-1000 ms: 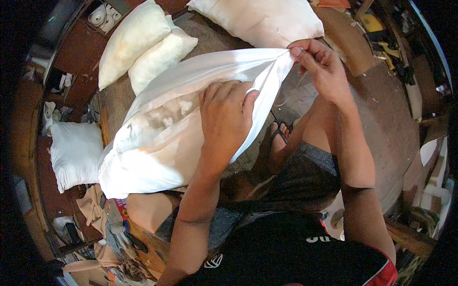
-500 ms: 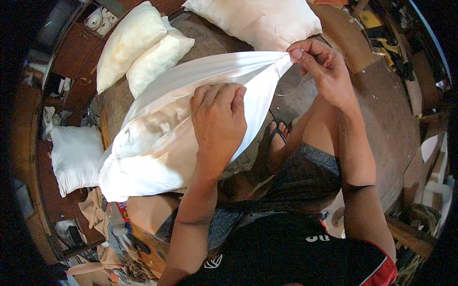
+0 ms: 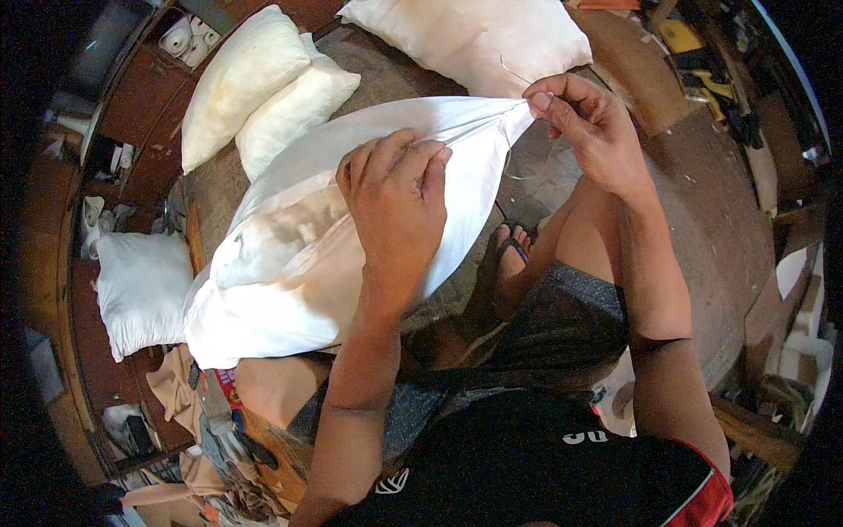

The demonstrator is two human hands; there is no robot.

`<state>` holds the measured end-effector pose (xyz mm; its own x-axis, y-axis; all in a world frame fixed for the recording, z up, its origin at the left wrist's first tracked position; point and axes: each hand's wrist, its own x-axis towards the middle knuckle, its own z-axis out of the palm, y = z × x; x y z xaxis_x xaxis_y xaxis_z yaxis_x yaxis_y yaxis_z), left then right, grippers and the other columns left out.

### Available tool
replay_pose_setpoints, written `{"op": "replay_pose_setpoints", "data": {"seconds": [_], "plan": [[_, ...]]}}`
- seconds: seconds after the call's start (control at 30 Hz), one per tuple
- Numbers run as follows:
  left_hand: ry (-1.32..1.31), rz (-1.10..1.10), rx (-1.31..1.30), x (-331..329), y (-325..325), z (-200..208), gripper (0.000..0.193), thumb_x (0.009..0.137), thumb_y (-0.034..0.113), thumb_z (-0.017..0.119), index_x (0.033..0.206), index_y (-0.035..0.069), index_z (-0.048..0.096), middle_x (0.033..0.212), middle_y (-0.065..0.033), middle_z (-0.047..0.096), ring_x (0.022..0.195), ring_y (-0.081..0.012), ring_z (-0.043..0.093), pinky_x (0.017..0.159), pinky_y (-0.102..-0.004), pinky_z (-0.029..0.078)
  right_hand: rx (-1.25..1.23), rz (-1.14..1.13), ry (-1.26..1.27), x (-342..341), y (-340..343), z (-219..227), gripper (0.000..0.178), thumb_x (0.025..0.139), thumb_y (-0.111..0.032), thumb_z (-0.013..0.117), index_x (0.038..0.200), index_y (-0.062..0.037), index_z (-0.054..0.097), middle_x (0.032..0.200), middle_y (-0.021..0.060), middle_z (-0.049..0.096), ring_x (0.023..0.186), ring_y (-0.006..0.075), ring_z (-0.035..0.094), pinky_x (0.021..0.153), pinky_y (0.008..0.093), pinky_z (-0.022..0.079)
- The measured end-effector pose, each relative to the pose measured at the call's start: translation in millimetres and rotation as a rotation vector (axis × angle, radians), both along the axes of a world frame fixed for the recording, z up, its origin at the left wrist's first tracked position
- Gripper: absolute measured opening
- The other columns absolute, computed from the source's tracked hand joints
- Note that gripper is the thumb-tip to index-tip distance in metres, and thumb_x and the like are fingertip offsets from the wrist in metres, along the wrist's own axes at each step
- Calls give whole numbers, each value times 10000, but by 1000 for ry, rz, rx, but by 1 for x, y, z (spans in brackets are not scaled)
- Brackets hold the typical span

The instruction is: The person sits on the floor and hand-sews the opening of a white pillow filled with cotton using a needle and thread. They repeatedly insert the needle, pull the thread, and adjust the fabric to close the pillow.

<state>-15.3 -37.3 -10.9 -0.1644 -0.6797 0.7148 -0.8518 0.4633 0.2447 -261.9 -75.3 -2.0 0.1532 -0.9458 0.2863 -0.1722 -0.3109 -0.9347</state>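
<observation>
A white pillow cover (image 3: 470,189) stretches slantwise before me, its long opening showing fluffy whitish stuffing (image 3: 281,233). My right hand (image 3: 584,127) pinches its gathered far-right corner between thumb and fingertips. From that pinch a thin curved strand, needle or thread, sticks up; I cannot tell which. A loose thread (image 3: 507,167) dangles below the corner. My left hand (image 3: 395,198) lies over the middle of the opening, its fingers curled onto the cloth edge. Its fingertips are partly hidden, and folds run from there to the right hand.
Two cream pillows (image 3: 246,83) lie at the far left, and a large white pillow (image 3: 492,39) is beyond the cover. Another white pillow (image 3: 145,285) sits at the left by wooden shelves (image 3: 149,132). Cloth scraps (image 3: 176,386) heap at lower left; cardboard (image 3: 628,66) lies far right.
My left hand has shifted slightly left and up, its fingers loosening a little from a tighter curl. The right hand keeps its pinch, with the corner drawn slightly left.
</observation>
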Motion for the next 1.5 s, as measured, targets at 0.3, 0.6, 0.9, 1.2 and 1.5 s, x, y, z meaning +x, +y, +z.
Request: {"op": "replay_pose_setpoints", "data": {"seconds": [0.3,0.6,0.9,1.2,1.5], "plan": [[65,-102,-32,1,-5,-9,99,866,159,759,948,104,764,1034,-55,746,980,-266,660,929,-395,449,-6,10,-9,-1,-1,0,248,1024,-244,653,1138,-31,710,949,-8,685,837,71,589,706,239,465],[102,-99,69,-3,-3,-7,129,884,114,735,1010,96,758,967,-84,734,909,-287,661,873,-393,490,-22,2,34,1,-1,2,261,1026,-256,647,1134,-27,709,952,-6,688,839,74,588,705,241,460],[69,-61,71,-3,2,2,101,888,91,710,978,81,755,986,-101,706,896,-297,660,832,-389,523,3,30,21,4,5,2,263,1014,-251,663,1121,-16,711,937,-11,687,824,68,573,695,240,453],[226,-117,239,-8,16,8,188,892,7,632,1077,26,653,1016,-156,662,951,-385,642,803,-485,507,-43,13,73,7,10,-3,220,1015,-192,653,1112,-4,714,938,-13,696,827,60,580,722,240,472],[330,-146,263,-11,10,2,195,894,109,742,1065,23,710,894,-133,709,819,-265,687,773,-358,532,-135,-1,96,19,8,-16,187,977,-138,665,1026,33,722,984,94,748,925,124,653,836,307,524]]}}
